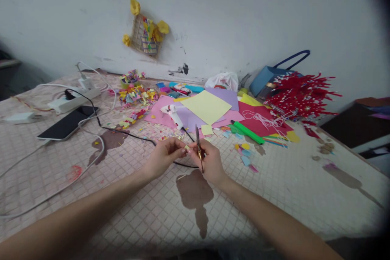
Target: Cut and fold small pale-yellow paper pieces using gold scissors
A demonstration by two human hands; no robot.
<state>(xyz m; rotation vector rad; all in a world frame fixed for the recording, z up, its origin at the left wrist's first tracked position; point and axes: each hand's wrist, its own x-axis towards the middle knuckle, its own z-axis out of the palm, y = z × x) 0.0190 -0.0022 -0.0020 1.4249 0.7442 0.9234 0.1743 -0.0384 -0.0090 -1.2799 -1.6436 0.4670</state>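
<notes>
Near the middle of the table, my left hand (pixel 166 156) pinches a small pale yellow paper piece (pixel 187 147) between thumb and fingertips. My right hand (pixel 210 161) meets it from the other side, fingertips at the same piece, and also holds a pair of scissors (pixel 199 146) with the blades pointing up and away. Just beyond my hands lie a small yellow paper square (pixel 206 130) and a large pale yellow sheet (pixel 207 107) on top of purple and pink sheets. A white glue gun (pixel 172 115) rests on the sheets.
At left are a phone (pixel 68 122), a power strip (pixel 74 100) and looping cables. Colourful paper scraps (pixel 138 95) lie behind. A green marker (pixel 248 132), white string (pixel 265 120), red beaded stems (pixel 300 95) and a blue bag (pixel 265 79) stand or lie to the right.
</notes>
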